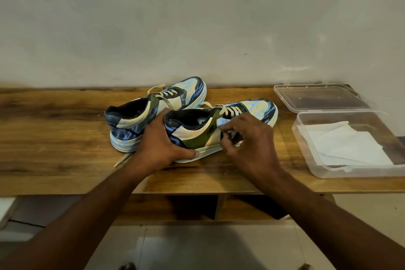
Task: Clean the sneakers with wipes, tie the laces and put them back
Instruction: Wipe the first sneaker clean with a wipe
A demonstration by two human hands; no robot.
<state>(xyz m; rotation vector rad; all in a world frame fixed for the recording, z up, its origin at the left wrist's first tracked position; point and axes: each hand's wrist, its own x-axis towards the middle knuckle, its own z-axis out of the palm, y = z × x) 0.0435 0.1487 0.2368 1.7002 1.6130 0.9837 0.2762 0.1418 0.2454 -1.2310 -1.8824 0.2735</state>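
Sneaker (219,125) heel in left hand (162,147) grip, wipe (223,121) pinched by right hand (247,140)

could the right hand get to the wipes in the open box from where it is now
Probably yes. The plastic box sits lid-off just right of the right hand, nothing between them, wipes exposed. But that hand already pinches a wipe against the near sneaker.

I saw my left hand (161,146) gripping the heel of the near sneaker (219,126) on the wooden shelf (54,138), while my right hand (247,140) pinched a wipe (223,121) against its side. The far sneaker (153,109) sat just behind; an open plastic box (341,129) held more wipes.
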